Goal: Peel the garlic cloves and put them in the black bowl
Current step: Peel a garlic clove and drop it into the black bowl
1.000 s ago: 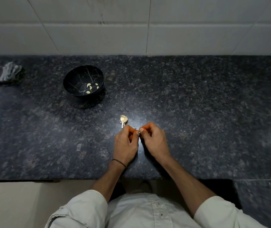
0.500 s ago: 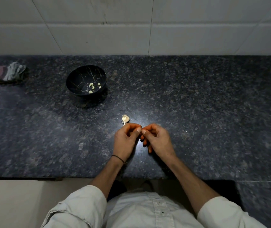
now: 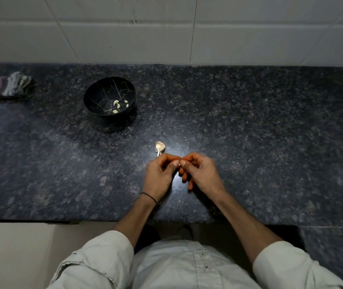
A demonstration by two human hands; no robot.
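Note:
A black bowl (image 3: pixel 95 94) with thin gold veins stands at the back left of the dark granite counter (image 3: pixel 249 132); several peeled garlic cloves (image 3: pixel 116 103) lie inside it. A small papery garlic piece with a stem (image 3: pixel 160 147) lies on the counter just beyond my hands. My left hand (image 3: pixel 159 175) and my right hand (image 3: pixel 200 174) meet fingertip to fingertip near the counter's front edge. Both pinch a tiny garlic clove (image 3: pixel 179 163) between thumbs and forefingers; it is almost wholly hidden by the fingers.
A crumpled grey and reddish cloth (image 3: pixel 13 85) lies at the far left of the counter. A white tiled wall (image 3: pixel 187 32) rises behind it. The counter's front edge (image 3: pixel 83 221) runs just in front of my body.
My hands stay together over the same spot. The lower fingers of my right hand have spread out a little. The bowl and the garlic piece lie where they were.

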